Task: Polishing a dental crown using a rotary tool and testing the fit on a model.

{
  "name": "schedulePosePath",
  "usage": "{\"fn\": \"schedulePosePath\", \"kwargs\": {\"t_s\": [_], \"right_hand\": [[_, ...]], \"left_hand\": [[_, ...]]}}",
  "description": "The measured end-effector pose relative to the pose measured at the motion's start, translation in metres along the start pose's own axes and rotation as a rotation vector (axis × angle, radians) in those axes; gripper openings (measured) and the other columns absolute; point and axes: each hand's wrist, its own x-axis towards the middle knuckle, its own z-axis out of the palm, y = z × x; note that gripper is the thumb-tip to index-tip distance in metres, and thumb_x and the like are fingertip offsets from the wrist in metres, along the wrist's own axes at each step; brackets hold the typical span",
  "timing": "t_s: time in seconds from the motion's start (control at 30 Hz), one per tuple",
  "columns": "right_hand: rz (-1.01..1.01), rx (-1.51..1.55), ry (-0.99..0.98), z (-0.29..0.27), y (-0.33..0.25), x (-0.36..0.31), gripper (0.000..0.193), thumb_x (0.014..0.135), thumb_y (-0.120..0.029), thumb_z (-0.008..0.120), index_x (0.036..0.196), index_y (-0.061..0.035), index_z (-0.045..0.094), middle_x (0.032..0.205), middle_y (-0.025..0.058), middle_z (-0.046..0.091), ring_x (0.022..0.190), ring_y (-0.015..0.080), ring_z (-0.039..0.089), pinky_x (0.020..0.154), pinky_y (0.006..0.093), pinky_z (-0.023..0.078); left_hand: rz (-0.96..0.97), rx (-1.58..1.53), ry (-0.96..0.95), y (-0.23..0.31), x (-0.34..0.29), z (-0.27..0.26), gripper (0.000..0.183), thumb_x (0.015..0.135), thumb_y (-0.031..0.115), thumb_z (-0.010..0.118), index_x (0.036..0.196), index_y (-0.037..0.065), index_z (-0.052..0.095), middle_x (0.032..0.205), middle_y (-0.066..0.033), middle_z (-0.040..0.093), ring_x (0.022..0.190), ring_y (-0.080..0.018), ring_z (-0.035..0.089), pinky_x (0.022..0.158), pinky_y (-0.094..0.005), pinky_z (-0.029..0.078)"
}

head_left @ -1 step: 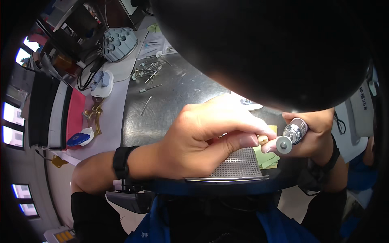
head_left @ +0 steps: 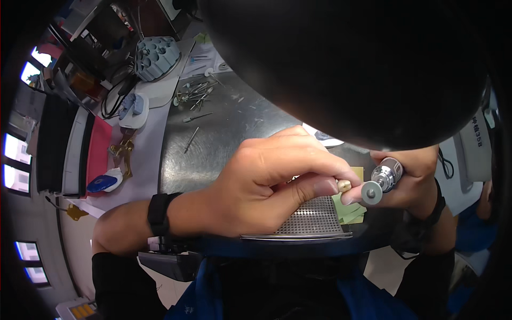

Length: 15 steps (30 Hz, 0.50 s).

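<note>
My left hand pinches a small gold and cream dental crown between thumb and forefinger. My right hand grips a silver rotary handpiece, its fingers wrapped round the body. A pale grey disc is mounted on the handpiece's tip, facing me. Between disc and crown there is a small gap, with a right fingertip close to the crown. Below the left hand lies a perforated metal grille, and beside it are yellow-green paper slips.
A large dark rounded shape covers the upper right. Loose burs lie on the metal bench top. Farther left are a blue-grey bur block, a dental model, a brass-coloured articulator and a pink folder.
The crown has turned slightly between my left finger and thumb and shows more of its pale face. The disc has shifted slightly left and down. Both grips stay the same.
</note>
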Motion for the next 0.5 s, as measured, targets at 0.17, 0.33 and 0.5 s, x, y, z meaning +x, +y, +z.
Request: {"fn": "schedulePosePath", "kwargs": {"t_s": [0.17, 0.33, 0.5], "right_hand": [[-0.054, 0.025, 0.09, 0.009, 0.004, 0.002, 0.045, 0.065, -0.039, 0.095, 0.072, -0.0027, 0.07, 0.057, 0.0038, 0.061, 0.046, 0.0166, 0.06, 0.043, 0.0272, 0.042], [-0.013, 0.002, 0.037, 0.0, 0.0, 0.003, 0.041, 0.065, -0.035, 0.095, 0.07, -0.0042, 0.069, 0.056, 0.0033, 0.061, 0.047, 0.0154, 0.06, 0.043, 0.0263, 0.04], [0.0, 0.039, 0.03, 0.003, 0.007, -0.004, 0.04, 0.063, -0.029, 0.092, 0.063, -0.0075, 0.057, 0.053, 0.0014, 0.054, 0.044, 0.0132, 0.054, 0.042, 0.0262, 0.036]], "left_hand": [[0.01, -0.013, 0.157, -0.004, -0.003, 0.009, 0.018, 0.09, -0.001, 0.073, 0.107, 0.003, 0.077, 0.092, -0.0069, 0.074, 0.078, -0.0192, 0.064, 0.071, -0.0335, 0.048], [0.009, -0.024, -0.025, -0.002, 0.0, -0.003, 0.019, 0.1, -0.001, 0.063, 0.116, -0.008, 0.071, 0.107, -0.0187, 0.076, 0.094, -0.0186, 0.074, 0.085, -0.0293, 0.059], [0.008, 0.02, 0.002, -0.001, -0.001, -0.001, 0.021, 0.101, 0.002, 0.062, 0.119, -0.006, 0.071, 0.111, -0.0196, 0.076, 0.099, -0.0188, 0.073, 0.089, -0.0292, 0.058]]}}
